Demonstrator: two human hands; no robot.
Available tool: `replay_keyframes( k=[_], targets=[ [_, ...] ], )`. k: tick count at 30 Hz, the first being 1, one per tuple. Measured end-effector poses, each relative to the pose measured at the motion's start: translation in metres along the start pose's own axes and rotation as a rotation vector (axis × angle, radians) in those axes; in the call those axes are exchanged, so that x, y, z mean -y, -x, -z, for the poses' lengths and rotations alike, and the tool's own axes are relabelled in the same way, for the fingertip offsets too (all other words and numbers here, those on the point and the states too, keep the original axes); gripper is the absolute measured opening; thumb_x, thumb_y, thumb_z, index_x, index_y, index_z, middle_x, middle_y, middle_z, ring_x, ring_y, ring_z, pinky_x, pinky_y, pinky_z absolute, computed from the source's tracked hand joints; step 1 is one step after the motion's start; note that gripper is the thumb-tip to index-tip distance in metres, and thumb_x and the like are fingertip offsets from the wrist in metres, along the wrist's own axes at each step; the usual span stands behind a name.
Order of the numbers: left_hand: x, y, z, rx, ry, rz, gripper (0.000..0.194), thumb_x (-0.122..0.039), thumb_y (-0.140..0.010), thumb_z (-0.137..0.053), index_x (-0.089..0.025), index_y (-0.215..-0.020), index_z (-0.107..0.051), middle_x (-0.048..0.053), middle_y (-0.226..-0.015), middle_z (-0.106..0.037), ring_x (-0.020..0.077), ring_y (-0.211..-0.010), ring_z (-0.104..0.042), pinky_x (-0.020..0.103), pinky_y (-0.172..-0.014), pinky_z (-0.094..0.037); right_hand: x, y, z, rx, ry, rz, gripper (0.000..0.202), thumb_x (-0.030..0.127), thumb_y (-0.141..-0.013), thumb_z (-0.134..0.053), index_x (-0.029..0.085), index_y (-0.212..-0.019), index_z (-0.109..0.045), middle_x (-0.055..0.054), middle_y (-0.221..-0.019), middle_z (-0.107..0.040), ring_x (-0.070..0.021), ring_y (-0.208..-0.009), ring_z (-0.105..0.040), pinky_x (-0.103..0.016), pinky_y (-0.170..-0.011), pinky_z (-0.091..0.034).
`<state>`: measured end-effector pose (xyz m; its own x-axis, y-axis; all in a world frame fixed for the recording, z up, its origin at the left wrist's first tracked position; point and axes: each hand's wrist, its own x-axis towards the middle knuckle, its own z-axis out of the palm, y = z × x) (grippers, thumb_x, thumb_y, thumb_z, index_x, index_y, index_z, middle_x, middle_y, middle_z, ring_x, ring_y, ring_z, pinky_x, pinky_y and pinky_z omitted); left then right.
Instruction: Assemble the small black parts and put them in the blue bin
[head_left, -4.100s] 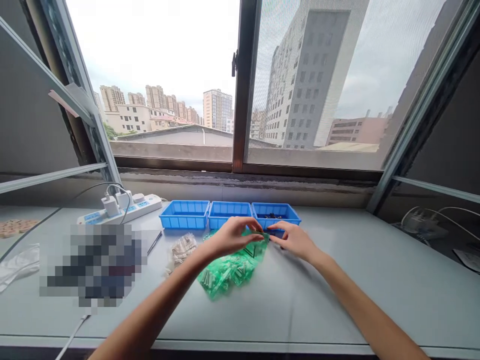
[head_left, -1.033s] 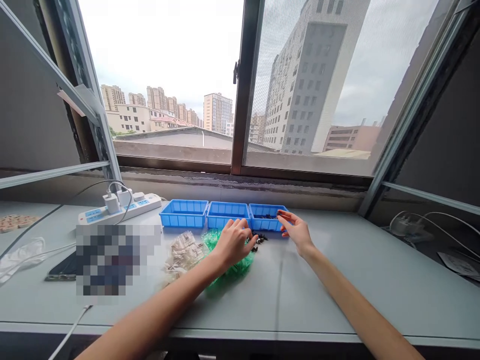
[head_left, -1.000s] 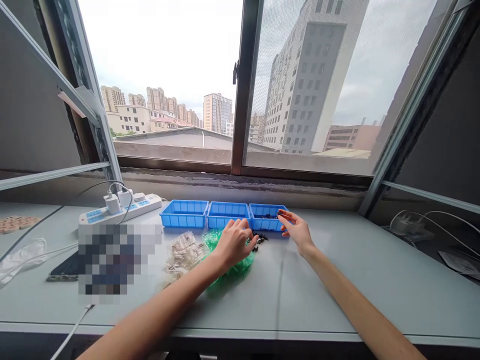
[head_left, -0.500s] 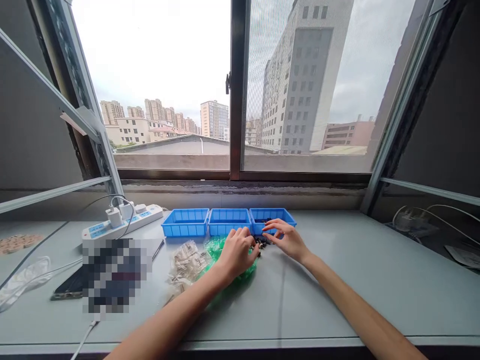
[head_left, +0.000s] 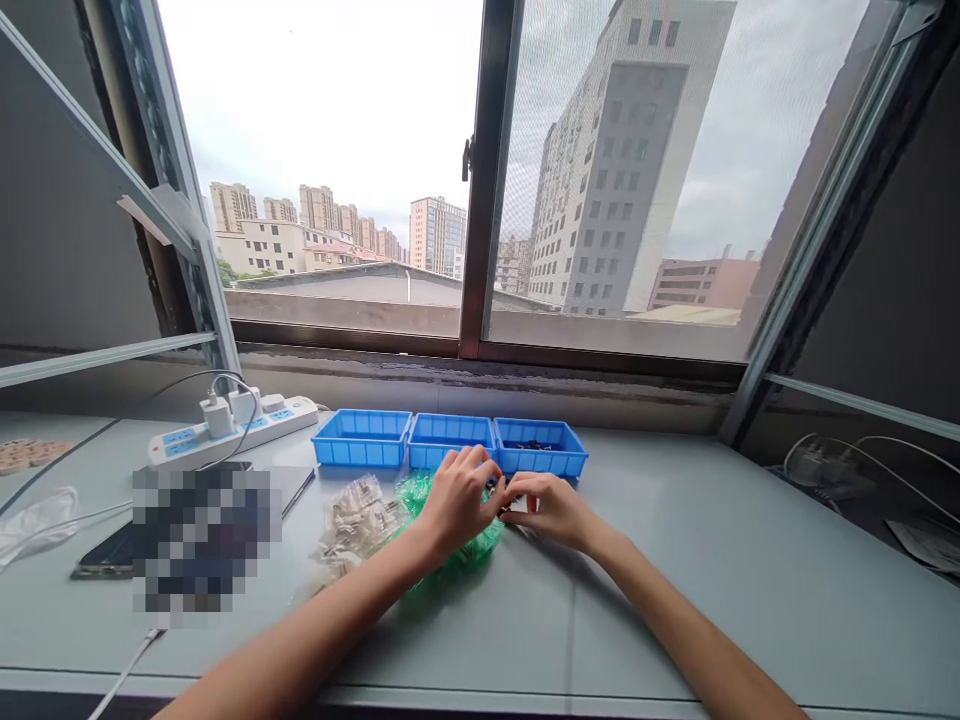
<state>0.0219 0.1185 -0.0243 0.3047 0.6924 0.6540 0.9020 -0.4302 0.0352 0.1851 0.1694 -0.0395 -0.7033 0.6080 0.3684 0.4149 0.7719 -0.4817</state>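
Observation:
My left hand [head_left: 463, 500] is over the green plastic bag [head_left: 480, 545], with its thumb and fingers pinched together; what they hold is too small to name. Right beside it, my right hand [head_left: 551, 510] has its thumb and fingertips closed at the left fingertips, also around something I cannot make out. Dark little parts show partly between and behind the hands. Behind them stands the right blue bin [head_left: 540, 462], with several small dark pieces inside. Left of the green bag lies a heap of clear plastic bags [head_left: 360, 520] with small parts in them.
The middle blue bin [head_left: 450, 430] and left blue bin [head_left: 360, 452] stand in a row with the right one. A white power strip [head_left: 277, 425] with plugs and cables lies at the left, near a dark phone-like device [head_left: 105, 550]. A window rises behind the table.
My right hand has moved left and down from near the right bin, and its fingers have closed beside my left fingertips. My left hand stays over the green bag. The view has tilted slightly.

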Motion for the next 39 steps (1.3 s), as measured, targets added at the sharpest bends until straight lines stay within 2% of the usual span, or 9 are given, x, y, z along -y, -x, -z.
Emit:
replay_keyframes(
  k=[4, 7, 12, 15, 19, 24, 28, 39],
  targets=[
    [-0.009, 0.004, -0.002, 0.024, 0.021, -0.182, 0.009, -0.020, -0.083, -0.048, -0.019, -0.080, -0.057, 0.002, -0.083, -0.058, 0.0158, -0.075, -0.053, 0.030, -0.067, -0.039, -0.001, 0.000, -0.002, -0.024, 0.038, 0.006, 0.008, 0.016, -0.072, -0.060, 0.019, -0.066, -0.065, 0.001, -0.071, -0.062, -0.0098, -0.058, -0.050, -0.020, -0.055, -0.037],
    [-0.013, 0.006, -0.002, 0.006, 0.008, -0.202, 0.010, -0.019, -0.083, -0.047, -0.019, -0.081, -0.056, 0.002, -0.083, -0.057, 0.0160, -0.073, -0.052, 0.030, -0.065, -0.039, -0.003, -0.001, -0.004, -0.041, 0.067, -0.029, 0.008, 0.014, -0.068, -0.061, 0.017, -0.062, -0.063, 0.001, -0.066, -0.060, -0.0089, -0.054, -0.047, -0.020, -0.053, -0.034],
    [-0.012, 0.005, -0.001, 0.023, -0.028, -0.112, 0.013, -0.021, -0.084, -0.046, -0.018, -0.076, -0.057, 0.002, -0.082, -0.057, 0.0172, -0.076, -0.053, 0.031, -0.066, -0.039, -0.004, -0.002, -0.002, -0.061, 0.109, -0.076, 0.011, 0.017, -0.073, -0.057, 0.018, -0.066, -0.065, 0.000, -0.069, -0.061, -0.0098, -0.056, -0.048, -0.022, -0.054, -0.033],
    [-0.011, 0.006, -0.003, 0.125, -0.024, -0.089, 0.012, -0.021, -0.083, -0.048, -0.018, -0.079, -0.059, 0.002, -0.083, -0.058, 0.0174, -0.078, -0.054, 0.030, -0.067, -0.040, -0.007, -0.001, 0.000, -0.077, 0.079, -0.113, 0.010, 0.019, -0.072, -0.057, 0.019, -0.070, -0.067, -0.001, -0.074, -0.063, -0.0102, -0.056, -0.048, -0.023, -0.055, -0.034],
    [-0.012, 0.006, -0.004, 0.252, -0.012, -0.081, 0.012, -0.021, -0.082, -0.050, -0.017, -0.080, -0.061, 0.003, -0.085, -0.060, 0.0179, -0.080, -0.054, 0.031, -0.070, -0.040, -0.010, -0.001, -0.001, -0.087, -0.079, -0.128, 0.011, 0.023, -0.070, -0.059, 0.020, -0.074, -0.069, -0.002, -0.079, -0.067, -0.0105, -0.055, -0.048, -0.024, -0.056, -0.038],
    [-0.012, 0.007, -0.007, 0.215, -0.012, -0.061, 0.022, -0.020, -0.085, -0.047, -0.017, -0.072, -0.065, 0.003, -0.080, -0.061, 0.0173, -0.079, -0.054, 0.034, -0.078, -0.038, -0.005, -0.004, -0.001, -0.094, -0.365, -0.190, 0.023, 0.036, -0.069, -0.060, 0.018, -0.080, -0.070, -0.004, -0.079, -0.068, -0.0105, -0.052, -0.049, -0.023, -0.047, -0.037],
    [-0.012, 0.007, -0.008, 0.172, 0.048, -0.001, 0.026, -0.021, -0.085, -0.047, -0.019, -0.068, -0.066, 0.003, -0.077, -0.061, 0.0169, -0.078, -0.053, 0.035, -0.079, -0.037, 0.002, -0.008, 0.001, -0.119, -0.578, -0.288, 0.036, 0.043, -0.063, -0.066, 0.016, -0.087, -0.068, -0.004, -0.073, -0.066, -0.0080, -0.045, -0.045, -0.021, -0.040, -0.032],
    [-0.013, 0.000, 0.004, 0.197, 0.243, 0.260, 0.022, -0.021, -0.084, -0.047, -0.020, -0.074, -0.067, 0.003, -0.088, -0.062, 0.0179, -0.085, -0.055, 0.036, -0.080, -0.036, 0.012, -0.010, 0.002, -0.270, -0.846, -0.468, 0.052, 0.047, -0.051, -0.075, 0.016, -0.093, -0.064, -0.002, -0.073, -0.066, -0.0033, -0.042, -0.036, -0.020, -0.041, -0.025]
  ],
)
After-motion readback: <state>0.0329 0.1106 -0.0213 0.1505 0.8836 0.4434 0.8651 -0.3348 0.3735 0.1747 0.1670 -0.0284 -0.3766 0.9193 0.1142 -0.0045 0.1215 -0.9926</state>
